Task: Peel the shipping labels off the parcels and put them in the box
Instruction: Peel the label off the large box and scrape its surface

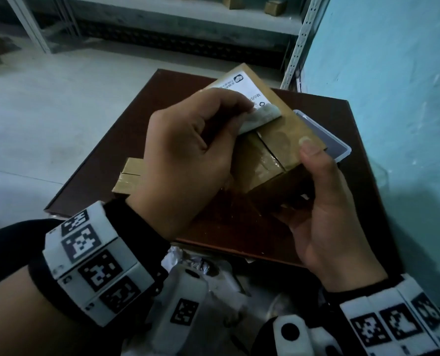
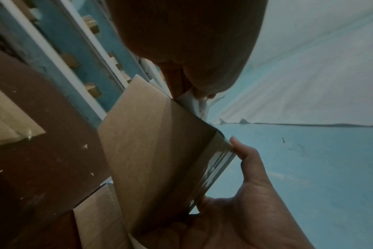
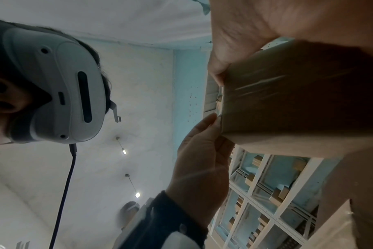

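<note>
A brown cardboard parcel [image 1: 278,140] is held tilted above the dark brown table [image 1: 106,165]. My right hand [image 1: 316,191] grips its near right end, thumb on top and fingers underneath. A white shipping label [image 1: 242,86] covers the parcel's far top face. Its near corner is curled back, and my left hand [image 1: 247,114] pinches that curl between thumb and forefinger. In the left wrist view the same pinch on the label [image 2: 194,102] shows above the parcel [image 2: 155,151]. A clear plastic box [image 1: 338,142] lies on the table just behind the parcel, mostly hidden by it.
A second taped parcel [image 1: 129,178] lies on the table under my left wrist. Crumpled white paper [image 1: 188,263] sits below the table's near edge. A metal shelf rack [image 1: 298,42] with small boxes stands at the back, and a blue wall [image 1: 393,73] closes the right side.
</note>
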Motion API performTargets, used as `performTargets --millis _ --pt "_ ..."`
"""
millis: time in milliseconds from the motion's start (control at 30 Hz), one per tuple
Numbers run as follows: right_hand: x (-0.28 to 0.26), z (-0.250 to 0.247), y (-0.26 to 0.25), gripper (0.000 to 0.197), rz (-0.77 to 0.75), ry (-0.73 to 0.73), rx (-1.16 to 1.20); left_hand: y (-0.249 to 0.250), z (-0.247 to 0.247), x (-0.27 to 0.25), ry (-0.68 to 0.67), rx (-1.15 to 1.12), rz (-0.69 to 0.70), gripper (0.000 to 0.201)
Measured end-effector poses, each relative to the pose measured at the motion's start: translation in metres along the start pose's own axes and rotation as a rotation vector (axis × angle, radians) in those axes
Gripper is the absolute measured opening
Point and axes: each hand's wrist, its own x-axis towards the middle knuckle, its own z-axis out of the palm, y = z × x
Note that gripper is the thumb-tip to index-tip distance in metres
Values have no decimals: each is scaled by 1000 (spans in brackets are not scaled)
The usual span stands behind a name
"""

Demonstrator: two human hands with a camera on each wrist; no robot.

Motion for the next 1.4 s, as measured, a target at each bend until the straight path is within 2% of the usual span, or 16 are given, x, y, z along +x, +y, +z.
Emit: performTargets --millis 133,267,367,433,567,633,733,833,900,967,1033,1100,1167,1267,1333,1400 --pt "-1 1 3 105 -39 41 -48 5 1 -2 -118 -99 -114 26" --pt "-1 2 11 111 -128 71 -131 -1 0 -2 -120 35 -97 40" --pt "-1 6 15 117 -116 79 -163 -8 0 0 -100 50 -96 25" --pt "0 5 15 125 -65 51 -175 -10 -1 0 -138 60 -80 12" --pt "3 0 8 127 41 -18 -220 -7 -3 -1 -246 64 -24 10" --pt "3 -3 6 118 80 -32 -235 -2 0 -3 -247 30 -11 9" --pt "2 -5 4 111 74 -57 -214 4 1 -4 -165 -137 -189 8" --pt "1 -2 6 116 30 -68 -217 9 0 -3 -143 -292 -318 11" --pt "1 0 8 128 -1 -43 -238 11 0 -4 -172 -280 -291 22" --pt "2 1 12 139 -22 -29 -260 8 2 -5 -203 -132 -203 32" --pt "2 2 15 143 -33 -13 -266 1 5 -5 -187 -10 -126 27" --pt "1 3 16 145 -40 -4 -268 -4 5 -4 -135 13 -87 15" --pt "0 5 16 142 -32 -3 -258 -5 4 -3 -128 9 -72 9" --pt "3 1 13 125 -31 16 -202 -2 4 -4 -202 -40 -71 4" --pt "5 -2 9 119 -35 27 -205 -1 5 -6 -223 -112 -141 4" --pt "6 -5 7 116 -37 31 -208 0 5 -6 -222 -232 -275 3"
